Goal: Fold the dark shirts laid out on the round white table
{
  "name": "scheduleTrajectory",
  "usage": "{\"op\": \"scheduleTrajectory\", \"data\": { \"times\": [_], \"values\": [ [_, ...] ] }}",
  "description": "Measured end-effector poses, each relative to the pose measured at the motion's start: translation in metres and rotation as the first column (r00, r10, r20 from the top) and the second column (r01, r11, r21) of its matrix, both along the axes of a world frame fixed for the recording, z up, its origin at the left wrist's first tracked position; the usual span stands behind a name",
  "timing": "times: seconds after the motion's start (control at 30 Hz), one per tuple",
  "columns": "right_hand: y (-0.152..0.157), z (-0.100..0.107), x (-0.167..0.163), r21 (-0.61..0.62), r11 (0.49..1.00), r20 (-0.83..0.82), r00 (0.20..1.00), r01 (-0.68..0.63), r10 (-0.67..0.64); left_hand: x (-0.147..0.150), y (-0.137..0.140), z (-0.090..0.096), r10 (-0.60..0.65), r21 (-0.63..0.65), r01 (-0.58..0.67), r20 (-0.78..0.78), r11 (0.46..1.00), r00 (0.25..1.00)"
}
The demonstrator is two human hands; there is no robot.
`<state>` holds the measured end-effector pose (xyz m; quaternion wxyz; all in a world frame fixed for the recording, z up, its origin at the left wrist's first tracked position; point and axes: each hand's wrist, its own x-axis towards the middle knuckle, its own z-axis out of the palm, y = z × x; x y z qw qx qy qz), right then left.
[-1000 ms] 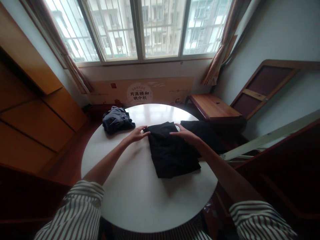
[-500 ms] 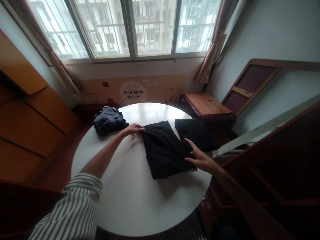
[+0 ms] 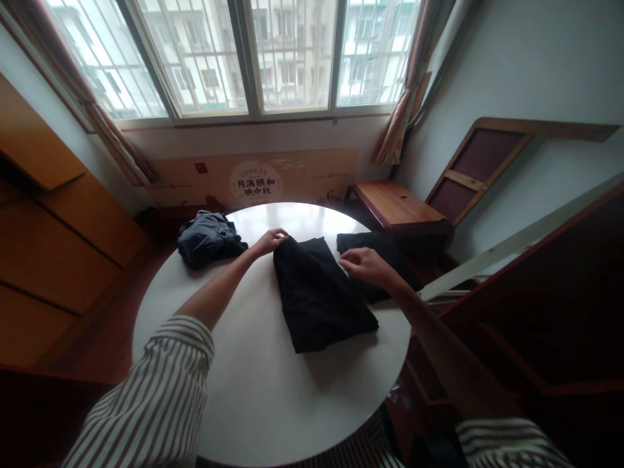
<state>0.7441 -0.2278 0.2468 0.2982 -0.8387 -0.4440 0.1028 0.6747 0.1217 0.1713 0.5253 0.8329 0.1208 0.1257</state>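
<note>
A folded black garment [image 3: 322, 299] lies on a round white table [image 3: 234, 377]. My left hand [image 3: 270, 242] pinches its far left corner, lifting the edge slightly off the fold. My right hand [image 3: 364, 265] hovers by the garment's far right edge, with its fingers curled together. Whether those fingertips grip any cloth is hidden. Behind and beneath my right hand, a second folded black garment [image 3: 383, 247] rests at the table's right edge. Its middle is partly covered by my hand and wrist.
On the table's far left sits a crumpled heap of dark blue-grey clothing [image 3: 209, 237]. A low wooden side table [image 3: 397, 205] stands behind the right rim. Orange cabinets [image 3: 43, 240] line the left, and a barred window [image 3: 287, 58] fills the back.
My right hand has left the garment's near right side and moved away from me to its far right edge, fingers curling. My left hand has raised the far left corner a little.
</note>
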Motion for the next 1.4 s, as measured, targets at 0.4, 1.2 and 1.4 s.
{"op": "scheduleTrajectory", "data": {
  "times": [0.4, 1.2, 1.4],
  "values": [
    [0.137, -0.034, 0.075, -0.188, 0.971, 0.001, 0.989, 0.148, -0.151, -0.022, 0.007, -0.023, 0.051, 0.111, -0.05, -0.008, 0.993, 0.999],
    [0.113, -0.018, 0.045, -0.028, 0.966, 0.166, 0.954, 0.259, -0.251, -0.024, -0.017, 0.014, 0.264, 0.24, -0.271, 0.06, 0.932, 0.963],
    [0.012, -0.007, -0.026, -0.047, 0.904, 0.218, 0.878, -0.426, 0.425, -0.121, -0.125, 0.041, -0.083, 0.656, 0.037, 0.04, 0.754, 0.996]
  ]
}}
